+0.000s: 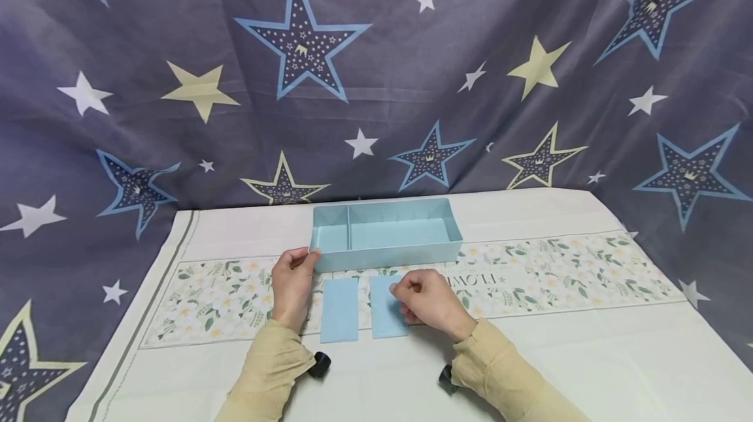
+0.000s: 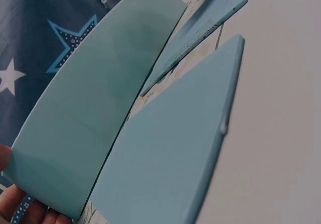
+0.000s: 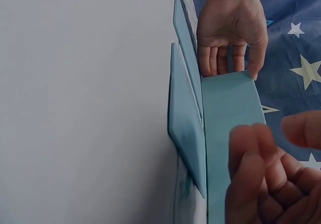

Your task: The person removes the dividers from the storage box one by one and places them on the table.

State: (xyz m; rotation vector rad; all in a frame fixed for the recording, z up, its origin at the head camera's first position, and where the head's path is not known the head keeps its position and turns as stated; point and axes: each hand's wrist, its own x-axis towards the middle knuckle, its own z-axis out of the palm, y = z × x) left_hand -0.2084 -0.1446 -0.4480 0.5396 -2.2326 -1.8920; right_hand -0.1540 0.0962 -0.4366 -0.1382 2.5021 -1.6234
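Left grip (image 1: 294, 283) holds the blue box (image 1: 388, 259); right grip (image 1: 432, 301) hovers, loosely curled.

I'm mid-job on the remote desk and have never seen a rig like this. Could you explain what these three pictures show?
There is no machine: a person works with bare hands. The wide picture comes from a head camera looking forward and down. The other two come from cameras on the left and right wrists, each close to that hand's work.

On a white cloth with a floral band stands a light blue box, split by a divider. Before it lie a left blue panel and a right blue panel.

The left hand grips the box's left end. The right hand, fingers loosely curled, appears to hold nothing.
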